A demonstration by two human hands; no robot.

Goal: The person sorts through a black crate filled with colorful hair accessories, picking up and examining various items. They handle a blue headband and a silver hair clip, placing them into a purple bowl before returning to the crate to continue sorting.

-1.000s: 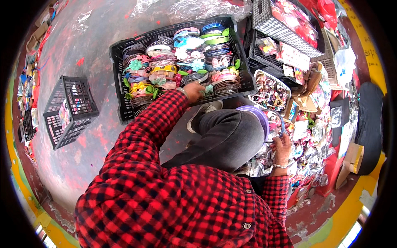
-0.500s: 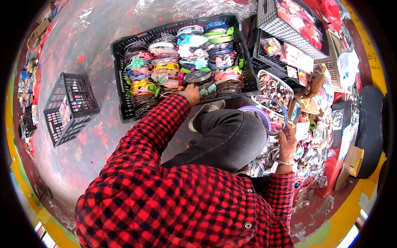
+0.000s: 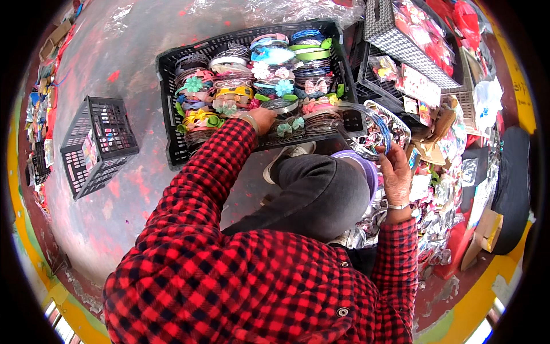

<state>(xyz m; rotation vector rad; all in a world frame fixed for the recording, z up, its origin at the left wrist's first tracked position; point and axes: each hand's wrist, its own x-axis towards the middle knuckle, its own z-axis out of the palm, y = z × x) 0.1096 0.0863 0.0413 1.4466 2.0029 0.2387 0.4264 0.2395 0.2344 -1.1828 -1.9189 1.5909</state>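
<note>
Headbands of many colours (image 3: pixel 235 92) stand packed in rows in a large black plastic crate (image 3: pixel 164 109). My left hand (image 3: pixel 263 120) reaches into the near side of that crate, its fingers curled against a dark grey headband (image 3: pixel 279 106); the fingertips are partly hidden. To the right, my right hand (image 3: pixel 395 170) is raised beside the crate. Between its thumb and fingers it pinches a few thin headbands, blue and dark (image 3: pixel 380 123), their loops slightly blurred by motion.
A smaller black crate (image 3: pixel 109 143) stands on the floor at left. At right are a white basket of hair accessories (image 3: pixel 395 117), stacked crates (image 3: pixel 395 37) with packaged goods, and a heap of plastic-wrapped items (image 3: pixel 429 218). A purple-rimmed tub (image 3: pixel 371 172) sits by my knee.
My right hand has risen with the blue and dark headbands, bringing them to the crate's right edge. My left hand has shifted slightly left and up along the row.
</note>
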